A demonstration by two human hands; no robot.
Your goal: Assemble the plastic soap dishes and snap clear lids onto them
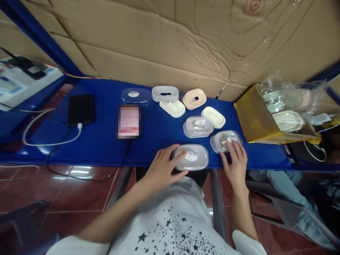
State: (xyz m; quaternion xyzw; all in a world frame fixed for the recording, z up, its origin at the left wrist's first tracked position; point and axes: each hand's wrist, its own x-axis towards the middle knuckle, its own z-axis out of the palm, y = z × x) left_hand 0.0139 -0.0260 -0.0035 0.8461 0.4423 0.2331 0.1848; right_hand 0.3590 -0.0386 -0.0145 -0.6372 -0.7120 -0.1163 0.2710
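At the table's front edge lies an oval box with a clear lid and a round label (193,162). My left hand (166,164) is closed around its left end, thumb along the near side and one finger stretched over the lid. Right of it sits a second clear-lidded oval box (216,143), slightly turned. My right hand (236,161) rests its fingertips on that lid, fingers apart and thumb by the near edge. Just behind the two is a third clear-lidded box (190,131) that no hand touches.
Farther back lie a clear lid (142,96), a grey slotted cover (163,90), a peach slotted cover (191,101) and cream trays (174,109). A phone-like screen (129,122) and a cabled black device (80,109) are left. A filled cardboard box (247,117) stands right.
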